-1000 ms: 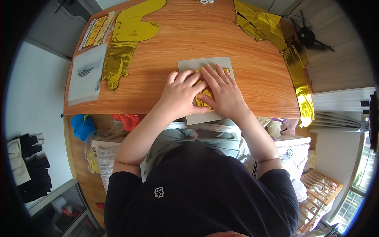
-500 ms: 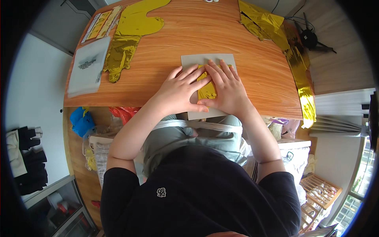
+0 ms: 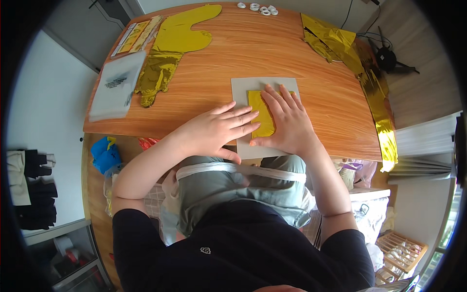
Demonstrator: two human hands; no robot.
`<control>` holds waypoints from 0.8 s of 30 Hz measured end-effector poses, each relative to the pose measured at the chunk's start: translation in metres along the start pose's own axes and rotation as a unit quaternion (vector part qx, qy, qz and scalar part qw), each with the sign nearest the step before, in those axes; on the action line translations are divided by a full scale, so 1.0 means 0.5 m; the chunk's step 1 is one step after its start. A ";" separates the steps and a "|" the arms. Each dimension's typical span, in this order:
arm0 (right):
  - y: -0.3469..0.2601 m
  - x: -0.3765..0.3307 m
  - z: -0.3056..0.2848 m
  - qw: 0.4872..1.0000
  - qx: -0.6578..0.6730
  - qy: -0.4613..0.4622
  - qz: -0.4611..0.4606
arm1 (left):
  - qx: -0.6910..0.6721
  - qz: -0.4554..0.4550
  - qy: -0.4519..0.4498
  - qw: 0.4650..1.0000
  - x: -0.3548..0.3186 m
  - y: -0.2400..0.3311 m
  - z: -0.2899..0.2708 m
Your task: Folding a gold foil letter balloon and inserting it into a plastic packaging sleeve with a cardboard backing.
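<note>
"Hands first: how do they lie?"

"My left hand (image 3: 216, 127) is spread, fingertips over the nine o'clock edge of the gold foil (image 3: 259, 104), pinching nothing. That foil lies on a grey card (image 3: 240, 92). My right hand (image 3: 293, 122) lies flat across its three o'clock side, thumb apart, clamped on nothing."

"How would you press?"

"I'd smooth lightly with left fingertips while the right palm steadies; such thin stuff probably creases easily."

"What's hidden?"

"Whether my left fingertips truly touch; then most of the foil's three o'clock edge, beneath my right hand."
</note>
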State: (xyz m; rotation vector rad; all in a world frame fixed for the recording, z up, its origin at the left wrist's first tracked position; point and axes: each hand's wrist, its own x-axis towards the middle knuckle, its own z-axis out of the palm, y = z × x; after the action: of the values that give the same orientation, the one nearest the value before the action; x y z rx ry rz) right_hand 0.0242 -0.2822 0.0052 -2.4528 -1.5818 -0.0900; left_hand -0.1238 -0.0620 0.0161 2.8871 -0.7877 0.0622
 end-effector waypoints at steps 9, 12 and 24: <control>-0.005 0.009 0.001 1.000 -0.008 0.006 -0.003 | 0.051 0.035 0.034 0.998 -0.030 -0.017 0.002; -0.011 0.014 -0.004 1.000 0.004 0.006 -0.007 | 0.008 -0.003 0.029 1.000 -0.040 -0.003 -0.010; -0.019 0.000 -0.019 0.999 0.030 -0.006 0.016 | 0.061 -0.517 0.237 0.820 -0.430 -0.290 -0.111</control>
State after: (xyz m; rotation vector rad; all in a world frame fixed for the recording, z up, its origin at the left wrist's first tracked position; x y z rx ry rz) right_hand 0.0160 -0.2806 0.0161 -2.4358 -1.5269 -0.0226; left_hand -0.2356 0.1778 0.0347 2.7717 0.9039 0.6685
